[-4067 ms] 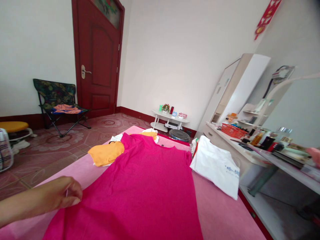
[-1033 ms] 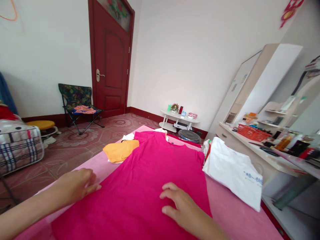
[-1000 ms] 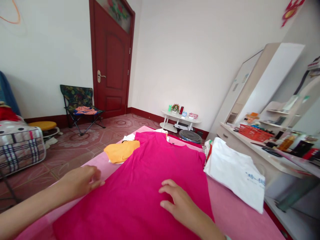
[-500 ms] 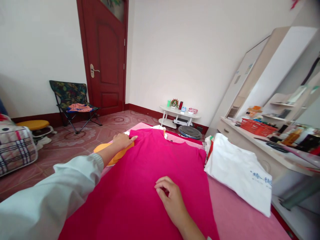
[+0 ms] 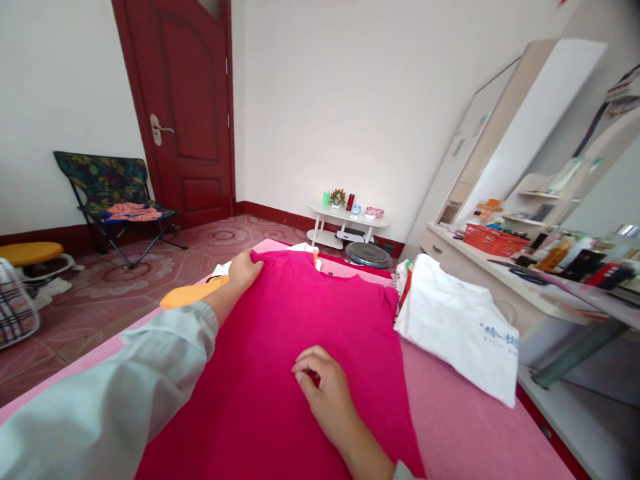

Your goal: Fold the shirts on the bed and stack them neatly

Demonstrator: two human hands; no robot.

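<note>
A magenta T-shirt [image 5: 280, 333] lies spread over the pink bed cover, its neck end away from me. My left hand [image 5: 245, 269] is closed on the shirt's far left shoulder edge, the cloth bunched at the fingertips. Over the middle of the shirt is my right hand [image 5: 323, 383], fingers curled with thumb and fingertips close together; no cloth shows between them. Whether this hand touches the shirt I cannot tell. An orange garment [image 5: 193, 292] lies left of my left wrist. To the right rests a folded white T-shirt [image 5: 455, 327] with blue lettering.
The pink bed cover [image 5: 450, 427] shows around the clothes. A dresser [image 5: 525, 287] with a red basket [image 5: 495, 240] stands along the right. Behind are a low white table [image 5: 345, 217] and a round dark lidded object [image 5: 369, 255]. A folding chair [image 5: 117, 193] stands left, by the door.
My left hand has drawn the shirt's shoulder edge leftward, off part of the orange garment, and now grips it. My right hand keeps its curled shape over the shirt. The view has turned slightly right.
</note>
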